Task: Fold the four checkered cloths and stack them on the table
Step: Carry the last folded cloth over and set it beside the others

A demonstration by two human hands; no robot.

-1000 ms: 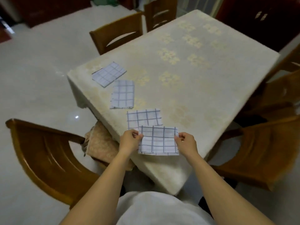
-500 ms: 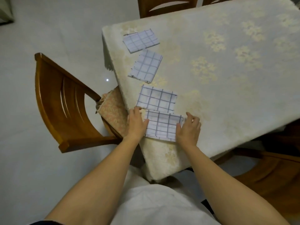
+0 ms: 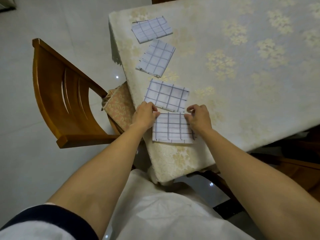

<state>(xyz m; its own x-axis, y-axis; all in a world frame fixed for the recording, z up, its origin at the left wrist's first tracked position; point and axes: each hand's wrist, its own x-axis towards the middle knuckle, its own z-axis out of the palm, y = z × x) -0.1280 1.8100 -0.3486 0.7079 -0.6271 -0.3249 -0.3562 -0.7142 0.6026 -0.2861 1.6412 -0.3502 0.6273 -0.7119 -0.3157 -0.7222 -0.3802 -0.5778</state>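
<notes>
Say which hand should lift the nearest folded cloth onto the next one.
Right, marginally. Both hands pinch the nearest cloth's far corners, but the right hand lies beside the next cloth; the left hand sits off the table edge.

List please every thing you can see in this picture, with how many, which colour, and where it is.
checkered cloths: four, white with dark lines, folded, in a row along the table's left edge; farthest, second, third, nearest under both hands
table: one, cream flowered tablecloth, fills the upper right
wooden chair: one, brown, left of the table, with a patterned seat cushion
floor: pale tiles, on the left
other chairs: brown wood, partly seen at the lower right
left hand: pinches the nearest cloth's far left corner
right hand: pinches its far right corner
</notes>
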